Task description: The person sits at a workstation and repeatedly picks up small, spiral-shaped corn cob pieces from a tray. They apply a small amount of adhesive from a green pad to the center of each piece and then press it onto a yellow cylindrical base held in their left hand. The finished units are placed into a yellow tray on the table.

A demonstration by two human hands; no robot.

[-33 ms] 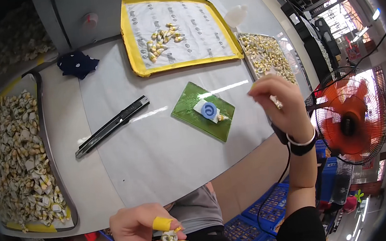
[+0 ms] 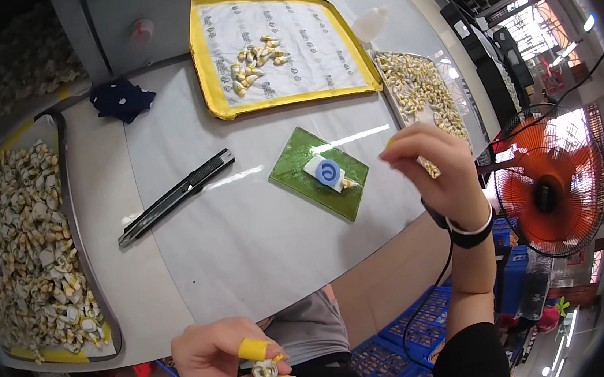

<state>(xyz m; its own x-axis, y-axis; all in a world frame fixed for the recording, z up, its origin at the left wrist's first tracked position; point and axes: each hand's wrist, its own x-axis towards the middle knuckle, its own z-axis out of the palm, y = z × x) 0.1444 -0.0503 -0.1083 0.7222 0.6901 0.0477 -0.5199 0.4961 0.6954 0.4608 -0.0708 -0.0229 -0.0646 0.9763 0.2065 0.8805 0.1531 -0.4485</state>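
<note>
My left hand (image 2: 221,362), at the lower edge, has a yellow wrap round a finger. Between its thumb and fingers sits a small white-and-yellow piece (image 2: 265,373) with a hollow round end and a pointed tip. My right hand (image 2: 441,168), with bands at its wrist, hovers beside the green slab (image 2: 292,161). Its fingers are bent and drawn together; anything between them is too small or hidden to make out. On the slab lies a white block with a blue round top (image 2: 327,174), and a small yellow-and-white piece (image 2: 348,183) is at its end.
A yellow-rimmed tray (image 2: 293,103) bears several small pieces. Full trays stand at left (image 2: 73,212) and right (image 2: 389,95). A black utility knife (image 2: 178,196), dark blue cloth (image 2: 122,101) and white bottle (image 2: 370,24) lie on the table. An orange fan (image 2: 545,192) stands at right.
My right hand has moved slightly left and down, towards the green slab. My left hand has kept its place with the piece in it.
</note>
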